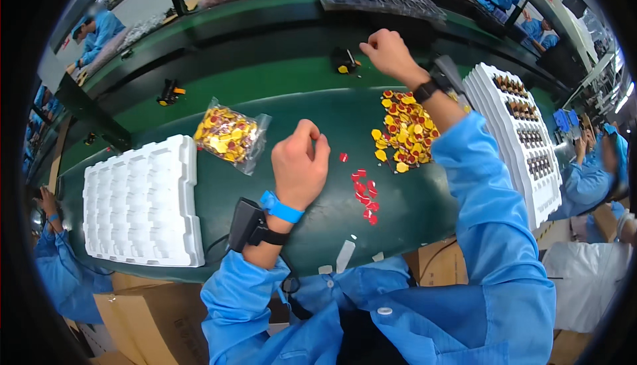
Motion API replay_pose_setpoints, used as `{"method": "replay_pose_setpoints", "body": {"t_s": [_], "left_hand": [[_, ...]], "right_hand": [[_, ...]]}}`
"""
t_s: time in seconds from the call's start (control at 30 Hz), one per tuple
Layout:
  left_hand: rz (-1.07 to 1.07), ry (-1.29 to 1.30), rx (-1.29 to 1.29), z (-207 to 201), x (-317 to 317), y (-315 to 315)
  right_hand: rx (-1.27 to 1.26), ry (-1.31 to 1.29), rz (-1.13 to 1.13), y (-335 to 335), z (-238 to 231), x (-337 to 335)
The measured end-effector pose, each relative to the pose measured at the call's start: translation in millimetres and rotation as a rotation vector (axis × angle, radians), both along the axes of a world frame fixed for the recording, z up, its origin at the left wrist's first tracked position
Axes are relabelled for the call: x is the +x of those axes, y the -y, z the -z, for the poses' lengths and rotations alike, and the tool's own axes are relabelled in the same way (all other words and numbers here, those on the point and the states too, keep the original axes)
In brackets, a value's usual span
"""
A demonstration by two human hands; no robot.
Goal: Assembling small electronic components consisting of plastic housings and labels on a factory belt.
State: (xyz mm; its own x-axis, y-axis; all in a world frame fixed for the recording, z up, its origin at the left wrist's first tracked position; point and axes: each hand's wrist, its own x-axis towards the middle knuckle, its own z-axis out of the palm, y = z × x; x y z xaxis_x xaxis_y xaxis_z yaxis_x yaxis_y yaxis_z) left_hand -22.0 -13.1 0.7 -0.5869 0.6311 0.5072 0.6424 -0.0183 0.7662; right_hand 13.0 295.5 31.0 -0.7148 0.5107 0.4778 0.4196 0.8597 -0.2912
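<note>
My left hand (300, 166) is raised over the middle of the table, its fingers curled closed; what they may hold is hidden. My right hand (391, 53) reaches out to the far side over the green belt (265, 76), fingers bent together, with any content out of sight. Just left of it, a small black part with a yellow piece (344, 61) sits on the belt. Below my right hand lies a loose heap of yellow and red pieces (406, 129). Several red scraps (365, 196) are scattered right of my left hand.
A clear bag of yellow and red pieces (229, 134) lies left of my left hand. White moulded trays stand at the left (142, 202) and, stacked with dark parts, at the right (514, 139). Another black part (170, 93) rests on the belt. Co-workers in blue sit around.
</note>
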Motion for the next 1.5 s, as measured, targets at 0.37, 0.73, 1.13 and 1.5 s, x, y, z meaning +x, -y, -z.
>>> {"method": "replay_pose_setpoints", "body": {"t_s": [0.37,0.73,1.13,1.5], "left_hand": [[0.133,-0.051,-0.039,11.6,14.2,-3.7],[0.265,0.079,-0.098,-3.9,12.7,1.6],[0.651,0.703,-0.146,-1.4,21.7,3.0],[0.62,0.636,-0.246,-5.7,22.0,0.0]], "right_hand": [[-0.234,0.665,-0.181,95.9,5.4,85.2],[-0.454,-0.086,-0.514,123.9,-3.1,113.0],[-1.219,-0.095,-0.644,166.1,12.2,134.2],[-1.626,-0.377,-0.637,158.2,20.9,134.6]]}}
